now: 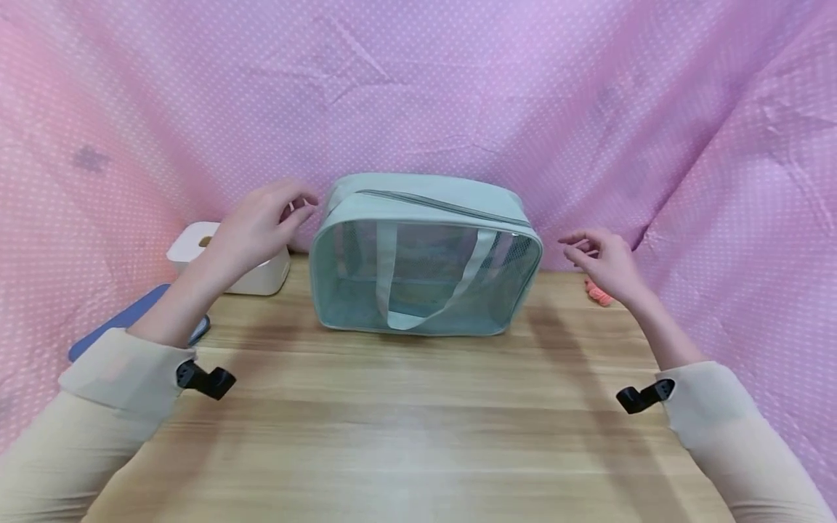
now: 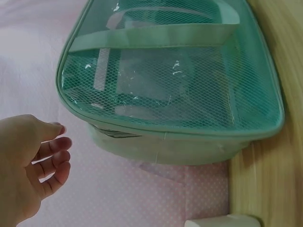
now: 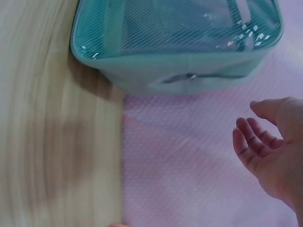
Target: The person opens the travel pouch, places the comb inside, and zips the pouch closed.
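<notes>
A pale green zip bag [image 1: 425, 290] with a clear front panel and a strap handle stands upright at the back of the wooden table. Its zipper [image 1: 445, 207] runs along the top, and the slider [image 3: 191, 76] shows near one end in the right wrist view. My left hand [image 1: 264, 221] hovers just left of the bag, apart from it, fingers loosely bent around nothing. On the other side my right hand [image 1: 604, 261] hangs in the air, a small gap from the bag, its fingers relaxed and holding nothing.
A white box [image 1: 264, 276] with a hole in its top stands behind my left forearm. Nearer lies a flat blue item [image 1: 124, 319], partly covered by that arm. Coral-coloured yarn-like stuff [image 1: 598, 293] lies below my right hand. Pink dotted cloth [image 1: 418, 87] hangs around the table.
</notes>
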The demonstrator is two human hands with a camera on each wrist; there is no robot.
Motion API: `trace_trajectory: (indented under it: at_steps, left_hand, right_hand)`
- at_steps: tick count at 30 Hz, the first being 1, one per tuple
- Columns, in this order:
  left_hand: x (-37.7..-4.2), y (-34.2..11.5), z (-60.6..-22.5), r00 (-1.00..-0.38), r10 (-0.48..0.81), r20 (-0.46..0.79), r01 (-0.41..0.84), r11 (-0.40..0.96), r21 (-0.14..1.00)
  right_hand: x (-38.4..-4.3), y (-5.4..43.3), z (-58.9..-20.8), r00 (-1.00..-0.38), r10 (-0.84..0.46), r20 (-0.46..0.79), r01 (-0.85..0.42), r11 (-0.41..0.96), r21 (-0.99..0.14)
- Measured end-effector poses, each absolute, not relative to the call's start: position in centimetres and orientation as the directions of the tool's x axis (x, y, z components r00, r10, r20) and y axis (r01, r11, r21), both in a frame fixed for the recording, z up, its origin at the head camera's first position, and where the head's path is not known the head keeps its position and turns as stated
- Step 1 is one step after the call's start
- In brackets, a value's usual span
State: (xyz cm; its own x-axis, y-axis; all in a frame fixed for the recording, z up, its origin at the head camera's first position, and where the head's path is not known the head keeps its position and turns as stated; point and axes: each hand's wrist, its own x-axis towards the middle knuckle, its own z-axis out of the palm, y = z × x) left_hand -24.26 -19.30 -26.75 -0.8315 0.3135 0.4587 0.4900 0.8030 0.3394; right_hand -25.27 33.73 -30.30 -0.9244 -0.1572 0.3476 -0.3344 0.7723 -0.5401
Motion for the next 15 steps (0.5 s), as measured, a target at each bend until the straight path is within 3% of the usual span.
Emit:
trace_trajectory:
  at_steps: [8,15]
  left_hand:
    - [-21.7,-19.7,-26.2,-0.732,0.409,0.545,0.578,0.797,0.178]
    - [-20.2,-18.7,-27.2,-0.599,0.565,0.568,0.706,0.707,0.04]
  right_hand:
    - [-23.8,30.8,-27.6,-0.785,-0.198,0.588,-0.496,0.769,-0.403]
    - [-22.3,28.2,-27.1,-0.635,-0.378,0.673,-0.677,0.692,-0.25]
